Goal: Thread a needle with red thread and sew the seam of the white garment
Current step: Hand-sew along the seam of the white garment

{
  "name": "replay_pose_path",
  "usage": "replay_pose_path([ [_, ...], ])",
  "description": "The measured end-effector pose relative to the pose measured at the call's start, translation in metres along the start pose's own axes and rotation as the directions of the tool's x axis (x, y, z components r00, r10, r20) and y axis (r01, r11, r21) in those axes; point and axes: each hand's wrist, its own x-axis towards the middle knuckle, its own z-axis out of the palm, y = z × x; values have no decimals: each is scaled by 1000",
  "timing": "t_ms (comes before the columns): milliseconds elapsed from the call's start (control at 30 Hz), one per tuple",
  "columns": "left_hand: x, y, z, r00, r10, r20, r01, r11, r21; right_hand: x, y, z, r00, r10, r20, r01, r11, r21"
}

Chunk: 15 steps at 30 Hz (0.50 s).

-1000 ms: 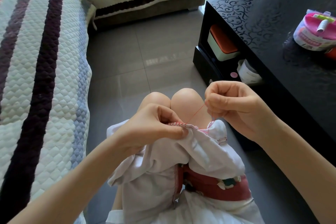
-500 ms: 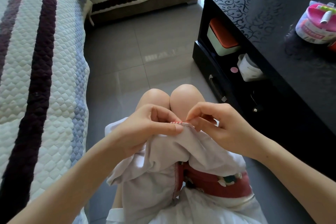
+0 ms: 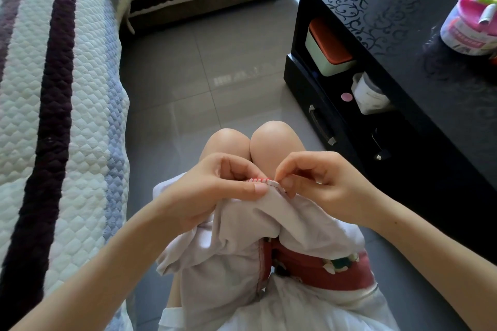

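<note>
At the bottom of the frame the white garment lies bunched over the person's lap, with a red patterned band showing under its folds at lower right. Just above, at the centre of the frame, a fold of the garment is lifted between both hands. The left hand grips the cloth, its thumb pressed flat against the front just under the seam and its curled fingers behind. A short row of red thread stitches runs along that raised edge. The right hand touches the seam's right end, with thumb and forefinger pinched narrowly together there and the other fingers loosely curled. The needle is too small to make out in the pinch.

Beyond the hands, two bare knees sit side by side above a grey tiled floor. A quilted sofa cover with dark and blue stripes fills the left side and runs on across the top of the frame.

On the right stands a black tabletop with a scroll pattern. On an open shelf beneath it are a pale box with an orange lid and a white tub, and a drawer handle shows below. At the far right edge, a pink and white packet rests on the tabletop.
</note>
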Motion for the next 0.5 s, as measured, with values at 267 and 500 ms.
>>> replay_pose_path([
  [267,-1,0,5,1000,-21,8,21,997,-68,-3,3,7,998,56,15,-58,955,289],
  [500,-3,1,4,1000,22,-21,-24,995,-98,-6,11,3,997,64,-34,-55,975,216],
])
